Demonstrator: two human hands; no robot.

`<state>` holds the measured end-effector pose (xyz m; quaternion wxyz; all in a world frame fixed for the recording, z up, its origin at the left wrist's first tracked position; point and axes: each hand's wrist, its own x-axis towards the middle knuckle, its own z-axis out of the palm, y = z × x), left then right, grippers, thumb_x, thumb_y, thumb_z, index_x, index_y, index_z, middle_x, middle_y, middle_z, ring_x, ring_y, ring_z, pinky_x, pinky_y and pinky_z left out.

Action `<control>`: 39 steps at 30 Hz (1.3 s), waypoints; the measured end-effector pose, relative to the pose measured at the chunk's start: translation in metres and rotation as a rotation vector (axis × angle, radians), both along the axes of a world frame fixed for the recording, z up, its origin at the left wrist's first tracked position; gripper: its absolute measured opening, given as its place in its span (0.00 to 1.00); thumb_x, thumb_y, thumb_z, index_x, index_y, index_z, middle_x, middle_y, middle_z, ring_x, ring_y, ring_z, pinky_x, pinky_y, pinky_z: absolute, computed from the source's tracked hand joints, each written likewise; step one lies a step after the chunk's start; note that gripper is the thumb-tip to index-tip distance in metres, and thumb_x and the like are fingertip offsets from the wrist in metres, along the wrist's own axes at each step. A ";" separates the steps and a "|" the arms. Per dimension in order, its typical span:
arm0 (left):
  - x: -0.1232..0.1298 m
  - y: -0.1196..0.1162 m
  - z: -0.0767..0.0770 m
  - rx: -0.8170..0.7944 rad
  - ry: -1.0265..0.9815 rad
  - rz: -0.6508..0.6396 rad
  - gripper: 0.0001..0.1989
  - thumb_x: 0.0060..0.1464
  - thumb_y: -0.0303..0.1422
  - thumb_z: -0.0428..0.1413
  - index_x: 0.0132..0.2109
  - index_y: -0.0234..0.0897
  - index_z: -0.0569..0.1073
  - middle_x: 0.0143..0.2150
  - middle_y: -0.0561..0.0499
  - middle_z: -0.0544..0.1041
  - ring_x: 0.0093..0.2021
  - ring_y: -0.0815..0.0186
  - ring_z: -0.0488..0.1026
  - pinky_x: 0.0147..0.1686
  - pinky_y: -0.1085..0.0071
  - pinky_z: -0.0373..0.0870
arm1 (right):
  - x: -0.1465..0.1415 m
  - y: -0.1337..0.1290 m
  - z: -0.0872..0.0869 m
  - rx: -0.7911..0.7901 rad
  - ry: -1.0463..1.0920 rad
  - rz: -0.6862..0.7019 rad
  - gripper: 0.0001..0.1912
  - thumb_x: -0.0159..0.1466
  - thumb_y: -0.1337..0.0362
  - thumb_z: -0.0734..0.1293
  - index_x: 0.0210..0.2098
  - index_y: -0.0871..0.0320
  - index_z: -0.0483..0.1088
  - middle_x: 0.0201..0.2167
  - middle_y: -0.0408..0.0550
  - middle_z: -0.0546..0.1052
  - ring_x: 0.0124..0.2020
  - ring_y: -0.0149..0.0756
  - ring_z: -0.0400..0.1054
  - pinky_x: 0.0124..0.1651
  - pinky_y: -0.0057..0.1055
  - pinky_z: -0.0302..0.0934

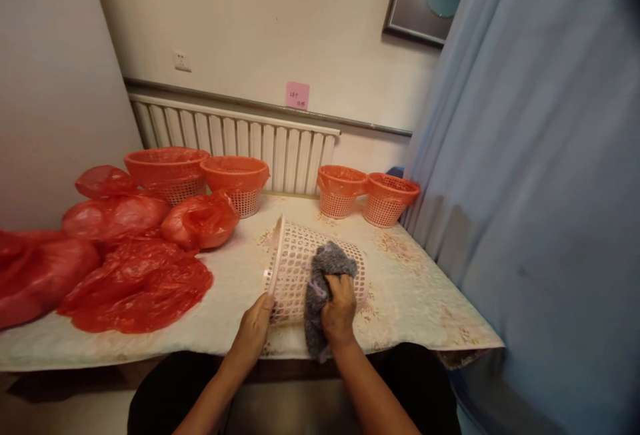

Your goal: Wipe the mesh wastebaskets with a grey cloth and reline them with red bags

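A pale pink plastic basket point(293, 268) with a lattice wall lies on its side at the table's front, its rim facing left. My left hand point(256, 323) grips that rim at the lower left, the thumb outside and the other fingers mostly hidden. A grey fuzzy cloth point(320, 288) is bunched in my right hand point(340, 308), which presses it against the basket's outer wall. One end of the cloth hangs down past the table's front edge.
Red-lined baskets point(235, 175) stand along the back near a white radiator point(250, 135), with two more point(343, 191) at the right. Several red plastic bags point(145, 281) cover the table's left. A blue curtain point(525, 155) hangs along the right side of the table point(425, 288).
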<state>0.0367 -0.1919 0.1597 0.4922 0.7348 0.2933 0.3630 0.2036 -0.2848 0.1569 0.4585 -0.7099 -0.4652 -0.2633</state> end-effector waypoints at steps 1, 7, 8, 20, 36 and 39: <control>0.000 -0.001 0.000 0.002 0.003 -0.005 0.23 0.61 0.49 0.41 0.32 0.38 0.69 0.32 0.50 0.74 0.38 0.60 0.70 0.47 0.64 0.66 | 0.014 -0.005 -0.003 0.012 0.010 -0.041 0.23 0.57 0.78 0.53 0.44 0.59 0.71 0.37 0.52 0.67 0.41 0.43 0.59 0.45 0.39 0.58; 0.002 -0.004 0.006 -0.029 -0.028 -0.055 0.23 0.61 0.49 0.39 0.38 0.36 0.70 0.35 0.48 0.74 0.41 0.59 0.70 0.47 0.65 0.65 | 0.071 -0.029 -0.012 0.165 0.172 -0.308 0.24 0.53 0.76 0.53 0.45 0.61 0.70 0.39 0.53 0.69 0.44 0.43 0.62 0.50 0.38 0.58; 0.002 -0.005 0.007 -0.031 -0.032 -0.055 0.24 0.61 0.49 0.40 0.39 0.36 0.70 0.35 0.48 0.75 0.40 0.59 0.70 0.45 0.65 0.66 | 0.074 -0.029 -0.010 0.173 0.195 -0.330 0.23 0.53 0.75 0.54 0.45 0.61 0.70 0.39 0.53 0.69 0.44 0.43 0.63 0.50 0.38 0.58; 0.007 -0.002 0.008 0.024 -0.035 -0.012 0.22 0.61 0.47 0.41 0.36 0.36 0.72 0.38 0.45 0.77 0.42 0.58 0.72 0.48 0.63 0.67 | -0.013 0.033 0.069 -0.022 0.055 0.217 0.19 0.56 0.77 0.58 0.43 0.57 0.71 0.40 0.50 0.71 0.45 0.41 0.62 0.50 0.38 0.57; -0.002 0.011 -0.028 -0.081 -0.065 -0.061 0.28 0.58 0.51 0.44 0.48 0.33 0.74 0.50 0.42 0.77 0.56 0.55 0.68 0.60 0.59 0.59 | -0.042 0.032 0.044 -0.010 0.076 0.232 0.18 0.58 0.78 0.58 0.42 0.56 0.70 0.37 0.49 0.68 0.42 0.41 0.61 0.47 0.39 0.59; 0.008 0.007 -0.012 -0.068 -0.095 0.021 0.27 0.57 0.51 0.44 0.44 0.32 0.73 0.46 0.41 0.78 0.51 0.54 0.71 0.57 0.59 0.62 | -0.052 0.027 0.034 -0.040 0.063 0.203 0.17 0.59 0.77 0.58 0.43 0.56 0.70 0.38 0.50 0.68 0.42 0.42 0.60 0.47 0.40 0.59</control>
